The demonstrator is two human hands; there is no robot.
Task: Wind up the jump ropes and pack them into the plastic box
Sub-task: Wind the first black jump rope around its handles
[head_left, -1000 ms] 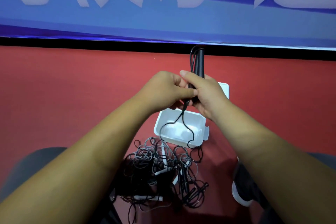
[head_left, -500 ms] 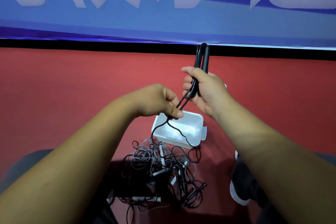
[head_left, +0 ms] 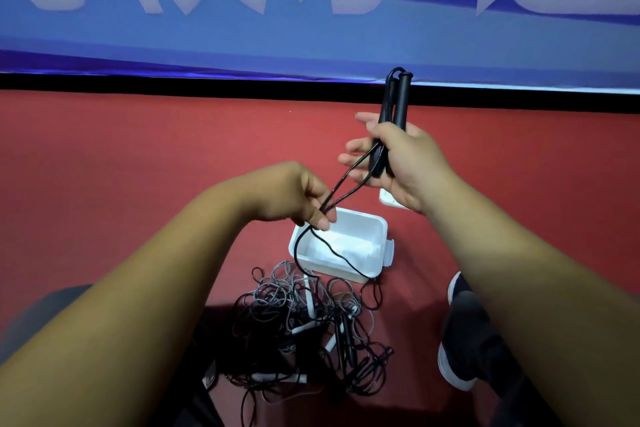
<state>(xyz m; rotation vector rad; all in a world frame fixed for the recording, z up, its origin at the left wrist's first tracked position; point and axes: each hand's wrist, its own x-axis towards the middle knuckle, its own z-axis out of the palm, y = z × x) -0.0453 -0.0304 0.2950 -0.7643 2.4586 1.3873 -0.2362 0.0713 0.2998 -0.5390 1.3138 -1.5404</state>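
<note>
the right hand [head_left: 405, 166] grips the black jump rope [head_left: 398, 97] by its upright handles, fingertips half spread, the left hand [head_left: 294, 198] pinching its cord above the white box [head_left: 381, 253] on the red floor [head_left: 138, 166], beside tangled ropes [head_left: 304, 322].

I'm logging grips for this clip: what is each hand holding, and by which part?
The right hand grips the black jump rope by its handle end; the left hand pinches the same rope's thin cord, two strands.

Black jump rope [head_left: 402, 94] above open white box [head_left: 367, 218]
</note>
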